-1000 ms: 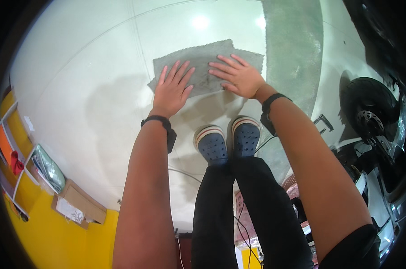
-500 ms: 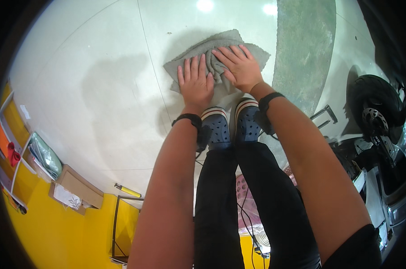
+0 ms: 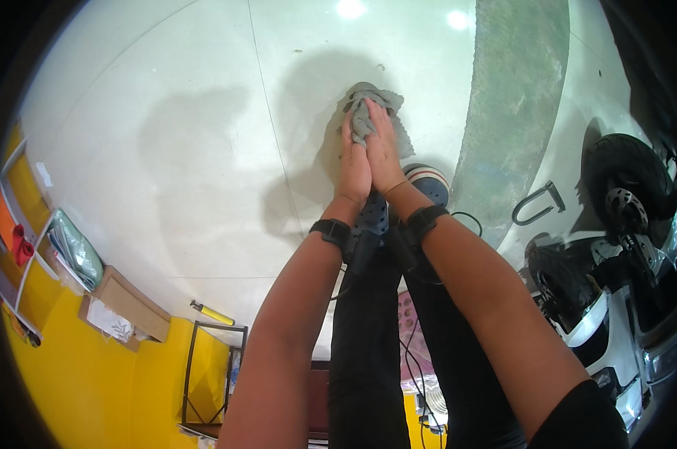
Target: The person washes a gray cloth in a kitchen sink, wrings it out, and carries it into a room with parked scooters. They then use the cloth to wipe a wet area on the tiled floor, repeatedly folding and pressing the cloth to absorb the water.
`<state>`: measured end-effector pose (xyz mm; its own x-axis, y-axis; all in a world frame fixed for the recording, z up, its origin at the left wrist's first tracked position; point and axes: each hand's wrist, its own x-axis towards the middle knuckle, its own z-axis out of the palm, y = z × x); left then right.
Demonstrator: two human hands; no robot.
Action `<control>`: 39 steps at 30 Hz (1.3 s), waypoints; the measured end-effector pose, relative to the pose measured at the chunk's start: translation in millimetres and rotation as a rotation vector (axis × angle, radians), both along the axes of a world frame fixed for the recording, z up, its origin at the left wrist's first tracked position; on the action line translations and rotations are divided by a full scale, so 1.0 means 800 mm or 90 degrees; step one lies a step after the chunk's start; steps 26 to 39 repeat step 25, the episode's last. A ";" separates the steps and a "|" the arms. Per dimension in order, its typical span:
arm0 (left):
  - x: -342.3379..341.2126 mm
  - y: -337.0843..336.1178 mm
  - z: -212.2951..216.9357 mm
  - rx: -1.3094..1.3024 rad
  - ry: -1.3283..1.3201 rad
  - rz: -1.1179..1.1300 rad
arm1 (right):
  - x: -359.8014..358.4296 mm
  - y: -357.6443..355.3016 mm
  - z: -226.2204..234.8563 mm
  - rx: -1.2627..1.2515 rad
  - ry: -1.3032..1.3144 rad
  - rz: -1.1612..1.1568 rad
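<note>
A grey cloth [image 3: 364, 120] is bunched up between my two palms, its loose ends sticking out past my fingertips and at the right side. My left hand [image 3: 353, 170] presses on it from the left, fingers pointing away from me. From the right, my right hand [image 3: 384, 156] closes against it, and the heels of both hands meet. Both hands are in front of my dark blue clogs [image 3: 428, 183], over the pale tiled floor [image 3: 204, 165]. Part of the cloth is hidden between the hands.
At right, a motorbike-like vehicle with a black tyre [image 3: 624, 168] stands by a U-shaped lock [image 3: 539, 203]. A green strip [image 3: 507, 112] crosses the floor. At left are a cardboard box [image 3: 133, 303], a yellow tube-shaped tool [image 3: 213, 313] and a black metal frame [image 3: 191, 367].
The cloth was spread flat on the floor under both open hands. Now my hands have come together and gathered it into a bunch between them.
</note>
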<state>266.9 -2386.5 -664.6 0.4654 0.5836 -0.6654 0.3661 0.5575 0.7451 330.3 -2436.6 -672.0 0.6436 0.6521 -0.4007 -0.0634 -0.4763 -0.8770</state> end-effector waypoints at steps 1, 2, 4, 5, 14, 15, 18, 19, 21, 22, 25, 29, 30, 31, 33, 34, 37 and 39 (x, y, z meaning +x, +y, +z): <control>0.002 -0.001 0.007 -0.083 -0.022 0.041 | -0.001 0.003 0.004 0.014 0.043 -0.030; 0.004 0.000 0.013 -0.167 -0.043 0.082 | 0.001 0.005 0.008 0.026 0.065 -0.035; 0.008 0.003 0.014 -0.226 -0.058 0.099 | 0.008 0.006 0.015 0.048 0.105 -0.043; 0.008 0.005 0.015 -0.256 -0.065 0.107 | 0.008 0.005 0.018 0.040 0.116 -0.046; 0.012 -0.002 0.013 -0.267 -0.072 0.102 | 0.028 0.006 0.059 0.032 0.517 -0.361; 0.014 -0.006 0.020 -0.241 -0.053 0.071 | 0.028 -0.003 0.062 0.043 0.556 -0.417; 0.016 -0.017 0.047 -0.249 -0.017 -0.061 | 0.020 -0.041 0.063 0.080 0.613 -0.531; 0.015 -0.028 0.049 -0.209 0.008 -0.086 | 0.020 -0.053 0.066 0.092 0.647 -0.551; 0.009 -0.053 0.055 -0.108 -0.002 -0.134 | 0.024 -0.067 0.085 0.112 0.698 -0.574; 0.011 -0.059 0.067 -0.056 -0.006 -0.159 | 0.025 -0.077 0.093 0.140 0.717 -0.551; 0.010 -0.083 0.108 0.007 -0.046 -0.158 | 0.032 -0.113 0.106 0.237 0.811 -0.497; 0.010 -0.083 0.108 0.007 -0.046 -0.158 | 0.032 -0.113 0.106 0.237 0.811 -0.497; 0.010 -0.083 0.108 0.007 -0.046 -0.158 | 0.032 -0.113 0.106 0.237 0.811 -0.497; 0.010 -0.083 0.108 0.007 -0.046 -0.158 | 0.032 -0.113 0.106 0.237 0.811 -0.497; 0.010 -0.083 0.108 0.007 -0.046 -0.158 | 0.032 -0.113 0.106 0.237 0.811 -0.497; 0.010 -0.083 0.108 0.007 -0.046 -0.158 | 0.032 -0.113 0.106 0.237 0.811 -0.497; 0.010 -0.083 0.108 0.007 -0.046 -0.158 | 0.032 -0.113 0.106 0.237 0.811 -0.497; 0.010 -0.083 0.108 0.007 -0.046 -0.158 | 0.032 -0.113 0.106 0.237 0.811 -0.497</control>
